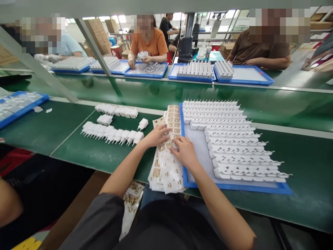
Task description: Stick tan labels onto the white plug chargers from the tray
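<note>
Your left hand (pixel 156 136) and right hand (pixel 185 151) both lie nearly flat, fingers spread and gripping nothing, on the stack of label sheets (pixel 166 163) that rests against the left rim of the blue tray (pixel 186 178). Hold the stack down with the left palm and lift just one label edge with the right fingertips, so the sheets beneath don't slide away from the tray. The white chargers (pixel 234 139) fill the tray's far and right portions in rows, with more loose chargers (pixel 111 133) lying well left of the tray.
</note>
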The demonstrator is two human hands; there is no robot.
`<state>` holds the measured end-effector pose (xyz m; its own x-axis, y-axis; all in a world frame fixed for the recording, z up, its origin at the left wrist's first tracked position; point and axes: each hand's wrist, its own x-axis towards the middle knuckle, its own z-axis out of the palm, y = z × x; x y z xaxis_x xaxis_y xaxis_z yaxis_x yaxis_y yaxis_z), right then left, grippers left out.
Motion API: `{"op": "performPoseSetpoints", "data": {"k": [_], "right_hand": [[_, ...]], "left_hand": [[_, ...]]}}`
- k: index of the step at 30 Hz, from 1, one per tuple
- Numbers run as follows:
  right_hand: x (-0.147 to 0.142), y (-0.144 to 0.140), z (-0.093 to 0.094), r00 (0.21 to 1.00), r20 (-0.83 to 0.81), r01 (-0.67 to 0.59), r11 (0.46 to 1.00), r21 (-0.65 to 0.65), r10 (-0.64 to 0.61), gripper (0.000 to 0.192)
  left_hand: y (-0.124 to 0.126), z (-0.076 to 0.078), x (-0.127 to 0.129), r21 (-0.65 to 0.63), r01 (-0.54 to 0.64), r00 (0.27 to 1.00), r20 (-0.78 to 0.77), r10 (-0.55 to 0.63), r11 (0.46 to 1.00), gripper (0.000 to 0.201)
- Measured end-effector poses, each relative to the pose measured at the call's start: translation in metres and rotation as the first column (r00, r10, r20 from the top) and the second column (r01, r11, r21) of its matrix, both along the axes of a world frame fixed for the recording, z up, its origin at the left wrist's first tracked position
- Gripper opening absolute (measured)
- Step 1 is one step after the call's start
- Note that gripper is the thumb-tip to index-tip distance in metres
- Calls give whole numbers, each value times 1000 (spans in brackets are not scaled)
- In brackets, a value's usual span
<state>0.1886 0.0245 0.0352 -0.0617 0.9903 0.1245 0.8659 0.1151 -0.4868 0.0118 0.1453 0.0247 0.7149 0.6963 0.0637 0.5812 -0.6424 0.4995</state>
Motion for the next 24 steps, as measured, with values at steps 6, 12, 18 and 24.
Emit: {"op": "performPoseSetpoints", "data": {"k": [6,12,18,24], "right_hand": [[-11,-10,-4,996,30,82,988,130,-87,23],[-17,-5,-10,983,125,119,983,143,-137,16],[-16,-8,-8,993,91,74,994,79,-81,18],[-7,-7,-11,994,13,109,988,107,-112,39]], "left_hand": [[-1,-30,-7,106,15,998,63,-22,994,49],[16,-60,-11,230,45,988,133,-78,972,53],[-5,-36,-5,165,5,995,101,-22,986,54],[-15,-24,8,114,-164,985,70,157,980,49]]}}
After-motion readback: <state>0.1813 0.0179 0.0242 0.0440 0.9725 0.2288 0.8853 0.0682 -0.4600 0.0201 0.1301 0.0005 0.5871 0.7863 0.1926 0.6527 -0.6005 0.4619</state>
